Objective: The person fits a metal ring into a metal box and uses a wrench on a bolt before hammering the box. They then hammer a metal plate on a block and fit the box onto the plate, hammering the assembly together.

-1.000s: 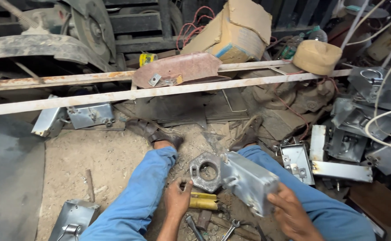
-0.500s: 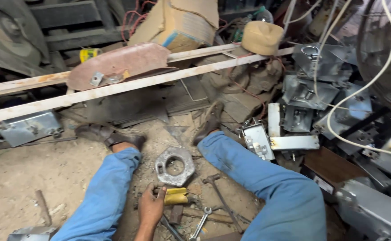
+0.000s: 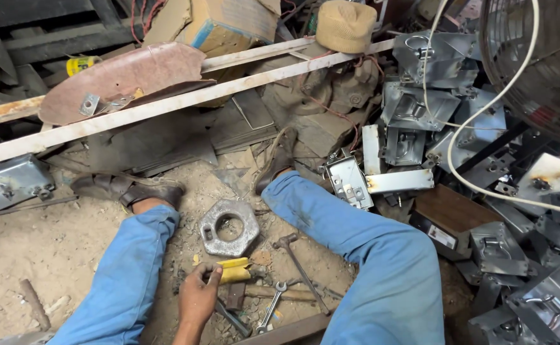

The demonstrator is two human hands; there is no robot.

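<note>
From the head view, your left hand point(image 3: 198, 299) is down on the dirt between your blue-trousered legs, fingers curled and clamped on the yellow-handled tool point(image 3: 234, 271). It lies just below the hexagonal metal ring point(image 3: 229, 227), which sits flat on the ground between your knees. A wrench point(image 3: 271, 308) and a hammer point(image 3: 299, 268) lie just right of the hand. Your right hand isn't in the shot. A heap of grey metal housings point(image 3: 420, 121) is stacked off to your right.
</note>
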